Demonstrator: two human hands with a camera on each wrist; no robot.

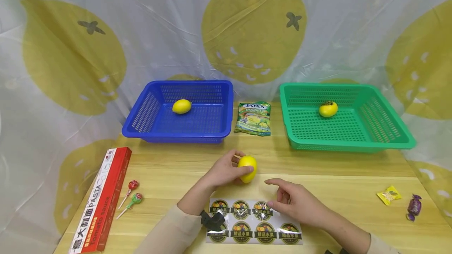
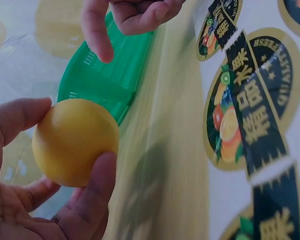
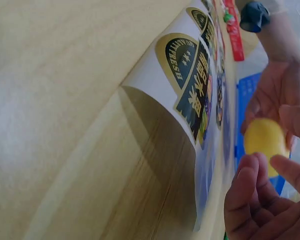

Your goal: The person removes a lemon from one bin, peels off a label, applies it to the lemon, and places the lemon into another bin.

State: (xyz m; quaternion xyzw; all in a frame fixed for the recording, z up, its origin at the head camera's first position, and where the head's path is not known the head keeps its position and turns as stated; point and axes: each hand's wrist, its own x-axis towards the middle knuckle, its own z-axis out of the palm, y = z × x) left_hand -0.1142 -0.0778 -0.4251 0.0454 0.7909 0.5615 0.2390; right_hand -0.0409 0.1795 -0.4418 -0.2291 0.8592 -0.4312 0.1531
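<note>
Fingers of the left hand [image 1: 223, 171] curl round a bare yellow lemon [image 1: 247, 169] held just above the table [image 1: 353, 183], while the right hand [image 1: 293, 201] hovers over the sticker sheet [image 1: 252, 222] with fingers loosely bent, holding nothing I can make out. One lemon already lies in the blue basket [image 1: 148, 126] and another in the green basket [image 1: 385, 136] — so sorting looks partly done. Judging by this, the held lemon seems not yet labelled or binned.

a smooth yellow lemon [image 1: 247, 168] is held just above the counter [image 1: 346, 179], ahead of a glossy sticker sheet [image 1: 253, 222]. the sheet lies flat on the counter, printed with round black-and-gold fruit labels in two rows, its far edge curling up slightly.
</note>
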